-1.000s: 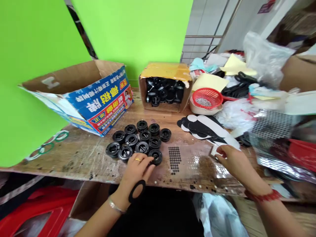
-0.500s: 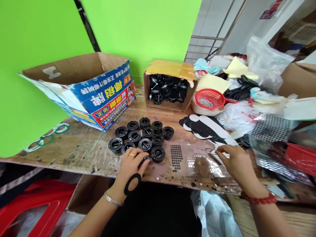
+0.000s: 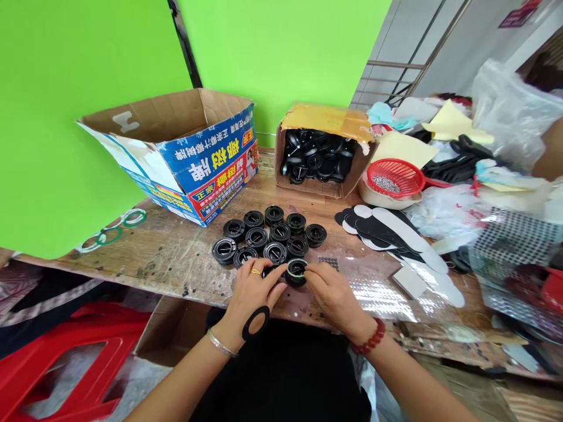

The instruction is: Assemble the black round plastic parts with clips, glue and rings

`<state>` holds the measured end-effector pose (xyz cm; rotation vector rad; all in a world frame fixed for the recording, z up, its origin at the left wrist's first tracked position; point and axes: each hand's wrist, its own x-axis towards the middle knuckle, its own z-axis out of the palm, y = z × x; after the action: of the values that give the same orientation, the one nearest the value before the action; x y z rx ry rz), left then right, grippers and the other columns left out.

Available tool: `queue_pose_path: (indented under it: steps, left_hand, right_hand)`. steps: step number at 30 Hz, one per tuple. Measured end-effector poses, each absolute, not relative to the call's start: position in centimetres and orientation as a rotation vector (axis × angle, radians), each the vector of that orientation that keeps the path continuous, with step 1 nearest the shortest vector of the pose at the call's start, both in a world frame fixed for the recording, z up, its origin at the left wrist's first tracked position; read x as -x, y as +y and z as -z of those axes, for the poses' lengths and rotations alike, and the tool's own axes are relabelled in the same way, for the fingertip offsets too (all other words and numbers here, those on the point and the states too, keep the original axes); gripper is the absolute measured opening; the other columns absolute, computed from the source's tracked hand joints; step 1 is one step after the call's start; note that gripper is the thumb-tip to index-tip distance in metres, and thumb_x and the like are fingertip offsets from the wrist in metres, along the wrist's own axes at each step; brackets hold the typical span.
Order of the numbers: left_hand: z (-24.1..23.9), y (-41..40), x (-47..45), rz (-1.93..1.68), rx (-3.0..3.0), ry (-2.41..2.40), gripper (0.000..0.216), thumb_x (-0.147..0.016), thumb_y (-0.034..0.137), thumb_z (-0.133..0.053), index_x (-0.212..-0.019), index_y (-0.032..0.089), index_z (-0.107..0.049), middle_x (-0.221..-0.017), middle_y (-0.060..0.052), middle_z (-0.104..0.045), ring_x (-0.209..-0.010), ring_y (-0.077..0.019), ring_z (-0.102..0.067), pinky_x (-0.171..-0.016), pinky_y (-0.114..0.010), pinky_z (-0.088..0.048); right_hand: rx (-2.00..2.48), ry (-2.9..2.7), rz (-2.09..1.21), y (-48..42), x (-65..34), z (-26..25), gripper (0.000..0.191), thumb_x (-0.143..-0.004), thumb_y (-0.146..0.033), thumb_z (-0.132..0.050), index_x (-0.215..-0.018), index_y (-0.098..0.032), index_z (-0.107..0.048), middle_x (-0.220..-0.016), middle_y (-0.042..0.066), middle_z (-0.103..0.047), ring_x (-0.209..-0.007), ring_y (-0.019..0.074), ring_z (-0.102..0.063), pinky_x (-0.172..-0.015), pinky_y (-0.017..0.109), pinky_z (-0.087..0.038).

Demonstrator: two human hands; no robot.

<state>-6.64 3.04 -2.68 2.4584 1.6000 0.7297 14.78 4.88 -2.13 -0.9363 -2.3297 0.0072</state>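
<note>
My right hand [image 3: 334,293] pinches the edge of a thin pale ring [image 3: 289,273] that lies over the top of a black round part [image 3: 295,280]. Beside it, my left hand [image 3: 257,290] has its fingers bent over a dark piece, mostly hidden beneath them; the thumb and forefinger reach toward the ringed part. A flat black ring [image 3: 247,328] rests against the base of my left thumb. Several more black round parts [image 3: 256,237], each with a slot-like bar across its middle, stand grouped just beyond my hands.
A blue carton [image 3: 206,170] stands at the left, near green and white rings [image 3: 109,235]. Behind is a tipped box [image 3: 325,114] of black parts. To the right lie a red basket [image 3: 417,176], black and white cutouts [image 3: 391,228], a white block [image 3: 409,281] and plastic bags [image 3: 448,208].
My right hand has come left from the cutouts, bringing the thin ring onto a black round part. My left hand stays by the group. The view has shifted.
</note>
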Motion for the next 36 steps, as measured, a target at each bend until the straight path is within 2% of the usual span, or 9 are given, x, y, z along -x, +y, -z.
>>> queue_pose_path:
  steps: [7, 15, 19, 21, 24, 28, 33, 36]
  left_hand:
    - [2.8, 3.0, 6.4, -0.687, -2.521, 1.584, 0.03, -0.09, 0.027, -0.062, -0.118, 0.031, -0.069, -0.123, -0.01, -0.056, -0.114, -0.0304, -0.043, -0.095, -0.049, -0.044]
    - [2.1, 3.0, 6.1, -0.547, -2.583, 1.611, 0.032, -0.089, 0.029, -0.064, -0.12, 0.031, -0.067, -0.124, -0.01, -0.058, -0.116, -0.0305, -0.046, -0.095, -0.049, -0.045]
    - [2.5, 3.1, 6.3, -0.577, -2.62, 1.631, 0.03, -0.089, 0.03, -0.063, -0.118, 0.031, -0.068, -0.122, -0.01, -0.061, -0.116, -0.032, -0.048, -0.094, -0.049, -0.045]
    - [3.1, 3.3, 6.4, -0.61, -2.644, 1.617, 0.03, -0.09, 0.033, -0.06, -0.119, 0.029, -0.067, -0.123, -0.012, -0.062, -0.116, -0.0334, -0.049, -0.093, -0.05, -0.045]
    - [3.9, 3.9, 6.2, -0.64, -2.67, 1.55, 0.04, -0.092, 0.036, -0.058, -0.131, 0.027, -0.059, -0.126, -0.012, -0.063, -0.118, -0.0326, -0.051, -0.095, -0.049, -0.044]
    - [4.0, 4.8, 5.1, -0.611, -2.691, 1.492, 0.05, -0.089, 0.034, -0.061, -0.138, 0.028, -0.052, -0.132, -0.011, -0.062, -0.122, -0.0322, -0.05, -0.099, -0.048, -0.039]
    - [3.4, 6.0, 3.9, -0.513, -2.725, 1.478, 0.052, -0.09, 0.036, -0.06, -0.14, 0.026, -0.051, -0.134, -0.01, -0.063, -0.124, -0.0344, -0.048, -0.098, -0.05, -0.038]
    - [3.3, 6.2, 3.5, -0.524, -2.731, 1.477, 0.051, -0.09, 0.032, -0.059, -0.139, 0.023, -0.05, -0.135, -0.01, -0.063, -0.124, -0.0347, -0.046, -0.1, -0.05, -0.036]
  right_hand:
    - [1.0, -2.273, -0.105, 4.5, -15.8, 2.5, 0.024, -0.093, -0.005, -0.048, -0.105, -0.014, -0.065, -0.103, 0.012, -0.066, -0.095, 0.0225, -0.055, -0.084, 0.039, -0.052]
    - [1.128, -2.375, -0.057, 4.2, -16.1, 2.6, 0.025, -0.088, -0.006, -0.051, -0.104, -0.015, -0.069, -0.093, 0.01, -0.064, -0.089, 0.0243, -0.051, -0.074, 0.039, -0.045]
    - [1.188, -2.291, -0.2, 4.0, -17.4, 2.5, 0.025, -0.089, -0.008, -0.052, -0.107, -0.018, -0.067, -0.099, 0.009, -0.065, -0.092, 0.0229, -0.055, -0.078, 0.037, -0.047]
    - [1.284, -2.141, -0.219, 4.1, -20.1, 2.9, 0.02, -0.089, -0.012, -0.053, -0.104, -0.018, -0.066, -0.099, 0.009, -0.066, -0.092, 0.0227, -0.058, -0.081, 0.037, -0.049]
    - [1.606, -1.953, -0.029, 4.1, -26.2, 3.8, 0.014, -0.087, -0.018, -0.055, -0.096, -0.018, -0.065, -0.093, 0.011, -0.067, -0.092, 0.0271, -0.059, -0.083, 0.042, -0.049]
    - [2.056, -1.907, 0.101, 3.6, -33.1, 4.6, 0.018, -0.08, -0.025, -0.062, -0.094, -0.014, -0.064, -0.095, 0.015, -0.067, -0.095, 0.0314, -0.059, -0.085, 0.045, -0.048]
    - [2.138, -1.864, 0.016, 3.1, -35.4, 4.5, 0.021, -0.079, -0.026, -0.062, -0.097, -0.013, -0.063, -0.096, 0.014, -0.068, -0.096, 0.0292, -0.06, -0.084, 0.039, -0.047]
    - [2.209, -1.824, 0.099, 2.6, -36.3, 3.8, 0.028, -0.078, -0.028, -0.064, -0.101, -0.012, -0.064, -0.098, 0.016, -0.068, -0.097, 0.0308, -0.061, -0.086, 0.04, -0.047]
